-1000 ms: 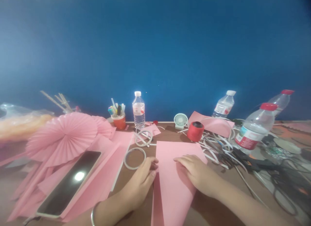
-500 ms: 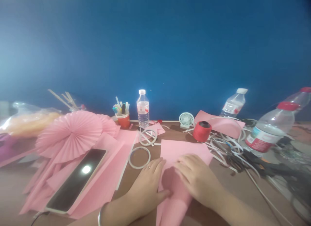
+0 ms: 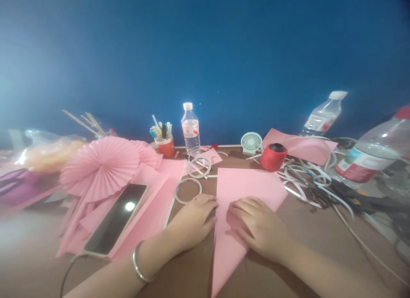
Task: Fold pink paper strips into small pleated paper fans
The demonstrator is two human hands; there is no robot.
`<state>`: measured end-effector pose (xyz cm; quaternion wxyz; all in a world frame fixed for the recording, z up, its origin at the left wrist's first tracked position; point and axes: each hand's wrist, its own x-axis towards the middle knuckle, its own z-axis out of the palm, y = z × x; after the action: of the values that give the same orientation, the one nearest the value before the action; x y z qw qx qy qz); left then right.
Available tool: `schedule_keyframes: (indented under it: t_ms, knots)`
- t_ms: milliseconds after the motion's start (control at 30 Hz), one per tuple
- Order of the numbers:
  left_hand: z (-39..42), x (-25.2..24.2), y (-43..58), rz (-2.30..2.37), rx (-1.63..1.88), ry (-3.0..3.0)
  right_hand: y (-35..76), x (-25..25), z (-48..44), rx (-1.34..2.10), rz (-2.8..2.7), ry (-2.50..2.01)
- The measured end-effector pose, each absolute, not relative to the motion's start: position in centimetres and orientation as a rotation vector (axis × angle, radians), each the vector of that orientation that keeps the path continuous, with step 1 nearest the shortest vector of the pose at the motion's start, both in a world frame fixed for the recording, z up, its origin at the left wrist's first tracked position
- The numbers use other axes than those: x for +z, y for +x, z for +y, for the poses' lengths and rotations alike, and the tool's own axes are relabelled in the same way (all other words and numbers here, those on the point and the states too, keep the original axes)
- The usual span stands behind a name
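Note:
A folded sheet of pink paper lies on the brown table, its near end narrowing to a point. My right hand rests on the middle of it, palm down with the fingers stretched out. Along the sheet's left edge lies my left hand, fingers extended and loosely bent, the tips touching or nearly touching the paper. Neither hand grips anything. Beyond the left hand is a pale ring flat on the table, with more rings behind it.
Left: a phone on pink sheets, pleated pink paper fans, and a plastic bag. Back: a cup of pens, a water bottle, a small fan. Right: a red spool-like object, tangled cables, a large bottle.
My left hand has drawn back left, from over the paper to its edge, with the thumb brought closer to the fingers. The right hand stays on the sheet. The camera view has shifted slightly.

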<state>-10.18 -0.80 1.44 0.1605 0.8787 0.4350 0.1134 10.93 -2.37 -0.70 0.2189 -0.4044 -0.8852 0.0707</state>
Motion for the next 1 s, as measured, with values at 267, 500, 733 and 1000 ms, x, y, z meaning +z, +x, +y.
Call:
schedule_keyframes:
  t_ms: [267, 500, 733, 1000]
  knots:
    - [-3.9, 2.3, -11.1, 1.043, 0.200, 2.661, 11.2, -1.2, -2.1, 0.184, -2.471, -1.123]
    - [-4.5, 1.3, -11.4, 0.909, 0.053, 2.733, 11.1, -1.3, -1.9, 0.187, -2.462, -1.123]
    - [-3.9, 1.3, -11.9, 0.883, -0.030, 2.700, 10.9, -0.9, -1.8, 0.220, -2.486, -1.145]
    - [-4.1, 1.0, -11.9, 0.845, -0.039, 2.621, 11.2, -1.2, -1.9, 0.188, -2.573, -1.151]
